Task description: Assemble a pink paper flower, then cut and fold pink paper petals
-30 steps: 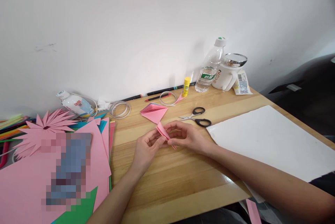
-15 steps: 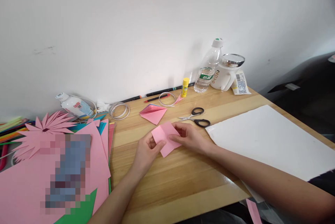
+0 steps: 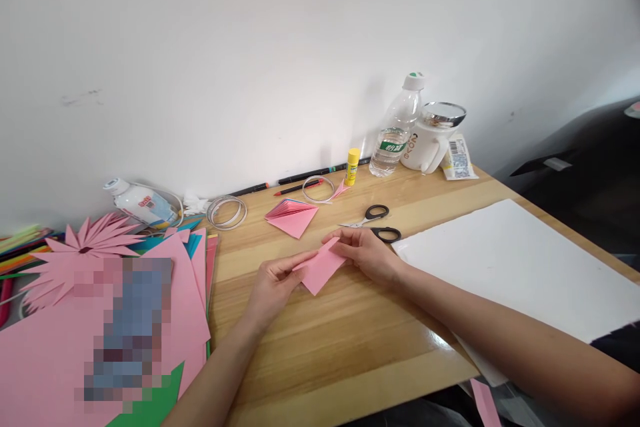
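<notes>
A small pink paper square [image 3: 321,270], partly folded over, is held between both hands above the wooden table. My left hand [image 3: 275,284] pinches its left corner between thumb and fingers. On the right corner, my right hand [image 3: 367,254] grips the paper with thumb and fingers. Just beyond the paper lies a stack of folded pink pieces [image 3: 294,217]. Black-handled scissors [image 3: 375,215] rest open behind my right hand, their lower handle partly hidden by it.
A yellow glue stick [image 3: 353,167], water bottle [image 3: 395,134] and white mug [image 3: 425,144] stand near the wall. Tape rolls [image 3: 227,212] and pens lie at the back. Pink sheets [image 3: 40,360] cover the left; a white board [image 3: 520,274] lies right.
The paper's upper part has been folded toward its lower part, where before it was spread more open. My left hand has turned and moved slightly left and down.
</notes>
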Demonstrator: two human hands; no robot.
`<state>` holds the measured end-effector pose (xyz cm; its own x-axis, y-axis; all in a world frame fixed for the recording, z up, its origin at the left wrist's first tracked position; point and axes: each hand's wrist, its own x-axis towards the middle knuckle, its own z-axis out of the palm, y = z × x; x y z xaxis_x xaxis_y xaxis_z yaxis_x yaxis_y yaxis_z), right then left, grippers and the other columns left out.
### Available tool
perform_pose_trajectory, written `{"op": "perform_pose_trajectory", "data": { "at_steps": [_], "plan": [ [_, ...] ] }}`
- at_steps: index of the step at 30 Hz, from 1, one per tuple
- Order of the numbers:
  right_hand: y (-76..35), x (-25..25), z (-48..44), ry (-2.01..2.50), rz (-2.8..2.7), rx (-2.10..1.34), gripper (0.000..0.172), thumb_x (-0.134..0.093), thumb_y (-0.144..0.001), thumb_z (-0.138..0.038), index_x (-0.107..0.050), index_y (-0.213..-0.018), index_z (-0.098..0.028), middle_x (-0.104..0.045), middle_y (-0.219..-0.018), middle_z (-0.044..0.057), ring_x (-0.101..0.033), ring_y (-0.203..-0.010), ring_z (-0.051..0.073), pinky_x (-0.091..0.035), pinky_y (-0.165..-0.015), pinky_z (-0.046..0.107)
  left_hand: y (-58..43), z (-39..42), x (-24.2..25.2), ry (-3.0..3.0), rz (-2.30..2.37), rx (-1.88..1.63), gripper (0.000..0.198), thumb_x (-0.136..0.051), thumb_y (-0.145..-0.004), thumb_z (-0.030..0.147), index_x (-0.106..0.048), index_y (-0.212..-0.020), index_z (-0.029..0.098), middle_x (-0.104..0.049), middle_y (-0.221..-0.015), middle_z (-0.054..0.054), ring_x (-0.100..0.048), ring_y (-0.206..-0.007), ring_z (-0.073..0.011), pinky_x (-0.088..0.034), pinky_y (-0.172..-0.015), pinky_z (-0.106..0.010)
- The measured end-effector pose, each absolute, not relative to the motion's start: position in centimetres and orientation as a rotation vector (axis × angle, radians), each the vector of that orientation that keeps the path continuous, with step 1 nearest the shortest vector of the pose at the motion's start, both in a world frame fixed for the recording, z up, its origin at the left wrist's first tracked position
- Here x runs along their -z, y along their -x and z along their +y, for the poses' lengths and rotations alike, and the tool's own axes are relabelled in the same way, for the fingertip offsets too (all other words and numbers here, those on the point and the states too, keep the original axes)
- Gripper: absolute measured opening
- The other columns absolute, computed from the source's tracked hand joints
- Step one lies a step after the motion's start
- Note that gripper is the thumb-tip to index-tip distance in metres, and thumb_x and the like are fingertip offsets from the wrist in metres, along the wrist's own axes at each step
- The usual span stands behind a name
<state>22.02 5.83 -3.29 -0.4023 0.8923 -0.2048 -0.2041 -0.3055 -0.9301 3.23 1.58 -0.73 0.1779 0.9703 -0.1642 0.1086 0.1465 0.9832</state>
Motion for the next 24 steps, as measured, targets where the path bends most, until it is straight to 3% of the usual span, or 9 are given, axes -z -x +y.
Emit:
{"op": "perform_pose_trajectory", "data": {
  "at_steps": [4,7,11,15,17,20,24],
  "plan": [
    [-21.9,2.6,5.8,0.994,-0.998,-1.911,0.038,-0.053,-0.079,-0.048,-0.061,-0.094,-0.015,-0.063,-0.072,0.004,-0.061,-0.067,0.016,-0.052,-0.066,0.033,-3.5,1.5,0.3,-1.531,1.247,-0.978,0.026,-0.054,-0.076,0.018,-0.07,-0.095,0.023,-0.066,-0.109,-0.004,-0.058,-0.104,-0.0221,-0.042,-0.093,-0.036],
    [-22.1,2.4,5.7,0.979,-1.142,-1.865,0.039,-0.059,-0.076,-0.043,-0.059,-0.104,-0.016,-0.063,-0.08,0.004,-0.06,-0.074,0.016,-0.051,-0.073,0.033,-3.6,1.5,0.5,-1.65,1.247,-0.985,0.032,-0.05,-0.075,0.013,-0.069,-0.099,0.024,-0.064,-0.113,-0.004,-0.055,-0.109,-0.0213,-0.04,-0.096,-0.036],
    [-22.4,2.6,5.7,1.004,-1.319,-1.749,0.048,-0.068,-0.069,-0.031,-0.055,-0.113,-0.017,-0.063,-0.092,0.003,-0.06,-0.079,0.015,-0.048,-0.076,0.032,-3.7,1.2,0.4,-1.546,1.186,-0.845,0.038,-0.061,-0.068,0.012,-0.066,-0.104,0.023,-0.057,-0.122,-0.006,-0.051,-0.113,-0.0238,-0.044,-0.091,-0.034],
    [-22.4,2.9,5.8,0.959,-1.372,-1.685,0.051,-0.066,-0.07,-0.027,-0.051,-0.117,-0.017,-0.064,-0.092,0.004,-0.062,-0.08,0.016,-0.048,-0.079,0.034,-3.8,1.3,0.1,-1.277,1.031,-0.829,0.065,-0.073,-0.061,0.021,-0.051,-0.123,0.019,-0.055,-0.124,-0.011,-0.052,-0.111,-0.026,-0.046,-0.087,-0.034],
    [-22.2,3.0,5.6,0.93,-1.407,-1.656,0.045,-0.066,-0.069,-0.026,-0.054,-0.112,-0.018,-0.065,-0.091,0.004,-0.062,-0.081,0.016,-0.049,-0.078,0.033,-3.7,1.5,0.2,-1.2,1.089,-0.869,0.061,-0.067,-0.069,0.032,-0.048,-0.125,0.016,-0.064,-0.11,-0.012,-0.06,-0.097,-0.0236,-0.049,-0.08,-0.033],
    [-21.8,3.0,5.1,0.879,-1.464,-1.661,0.032,-0.065,-0.07,-0.026,-0.06,-0.101,-0.019,-0.064,-0.091,0.003,-0.061,-0.081,0.016,-0.049,-0.076,0.032,-3.6,1.7,0.5,-1.219,1.186,-0.836,0.042,-0.06,-0.074,0.039,-0.06,-0.108,0.013,-0.071,-0.091,-0.01,-0.065,-0.078,-0.0198,-0.05,-0.07,-0.03],
    [-21.5,2.7,4.6,0.836,-1.411,-1.68,0.04,-0.068,-0.068,-0.026,-0.057,-0.105,-0.021,-0.063,-0.082,0.0,-0.061,-0.075,0.014,-0.05,-0.071,0.029,-3.9,1.4,0.3,-1.229,1.119,-0.747,0.028,-0.066,-0.069,0.034,-0.066,-0.088,0.015,-0.071,-0.086,-0.007,-0.065,-0.075,-0.0193,-0.052,-0.067,-0.029]
  ]
}}
